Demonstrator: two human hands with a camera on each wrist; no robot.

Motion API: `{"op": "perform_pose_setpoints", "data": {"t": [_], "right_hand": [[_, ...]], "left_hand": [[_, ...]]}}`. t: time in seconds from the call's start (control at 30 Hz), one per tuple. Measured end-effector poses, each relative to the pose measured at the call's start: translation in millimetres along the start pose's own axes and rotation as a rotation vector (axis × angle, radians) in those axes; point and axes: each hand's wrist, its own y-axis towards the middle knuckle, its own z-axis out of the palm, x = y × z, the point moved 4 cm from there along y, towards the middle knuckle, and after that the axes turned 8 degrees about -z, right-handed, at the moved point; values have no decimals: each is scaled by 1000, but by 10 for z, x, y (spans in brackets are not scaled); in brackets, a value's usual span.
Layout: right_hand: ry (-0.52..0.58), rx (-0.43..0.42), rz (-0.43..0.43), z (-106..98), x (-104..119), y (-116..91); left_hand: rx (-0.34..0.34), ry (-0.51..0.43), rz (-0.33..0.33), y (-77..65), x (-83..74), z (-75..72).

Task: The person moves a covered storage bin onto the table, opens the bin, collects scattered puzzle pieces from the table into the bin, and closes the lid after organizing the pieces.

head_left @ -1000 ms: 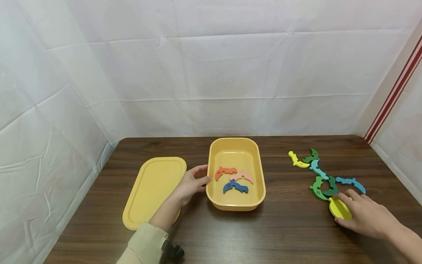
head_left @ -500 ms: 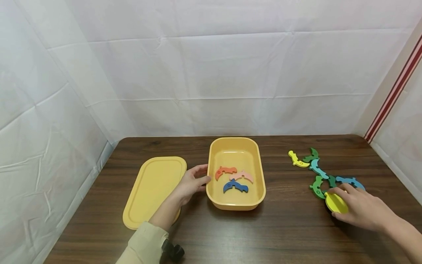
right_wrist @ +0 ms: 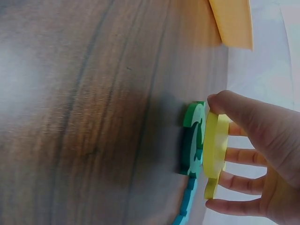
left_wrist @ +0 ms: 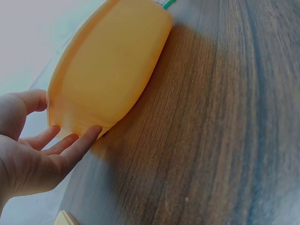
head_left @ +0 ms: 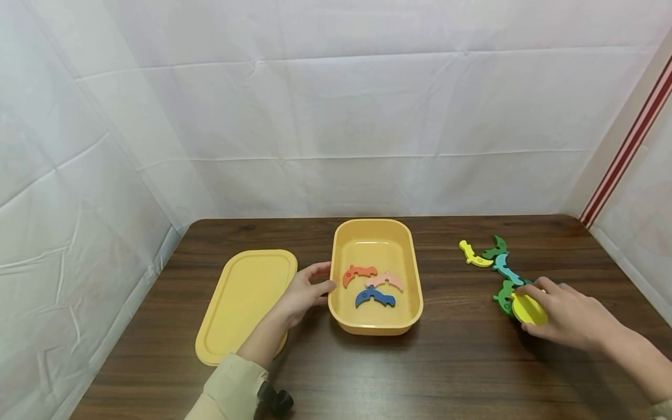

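Note:
My left hand (head_left: 304, 291) holds the left wall of a yellow plastic box (head_left: 377, 328), thumb at the rim and fingers against the outside. Inside the box lie an orange curved piece (head_left: 359, 273), a pink one (head_left: 388, 280) and a blue one (head_left: 375, 297). At the right, my right hand (head_left: 569, 315) grips a thick, rounded yellow piece (head_left: 529, 309) with a small stub, thumb on one edge and fingers on the other. It is tilted just above a light green curved piece (head_left: 505, 296) and a dark green one (right_wrist: 188, 154), which it and the hand partly hide.
A flat yellow lid (head_left: 247, 297) lies left of the box. Beyond the right hand lie a turquoise curved piece (head_left: 506, 269), a dark green curved piece (head_left: 495, 248) and a thin yellow piece (head_left: 475, 255). White cloth (head_left: 336, 134) hangs behind the wooden table (head_left: 446, 373).
My right hand has moved left and slightly away from me with the rounded yellow piece, covering more of the green and blue pieces. The left hand and box have stayed put.

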Motion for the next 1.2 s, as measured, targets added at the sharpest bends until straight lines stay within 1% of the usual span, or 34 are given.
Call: {"op": "perform_pose_setpoints", "data": {"t": [0.27,0.43,0.53,0.67,0.93,1.2], "right_hand": [[-19,-11,-28,-90,9,113],[-14,5,-22,-122,-25,169],[-9,-1,-26,-134,-43,212],[-3,0,-39,-134,-57,283],[3,36,-27,-125,-98,423],[-12,37,-43,-112,-119,572]], "left_hand": [[11,-3,3,2,-2,3],[-11,-1,6,11,7,-1],[-17,-5,7,5,0,0],[-13,-7,6,-2,-4,5],[-1,-5,-1,2,3,3],[2,-3,7,-4,-7,0]]}}
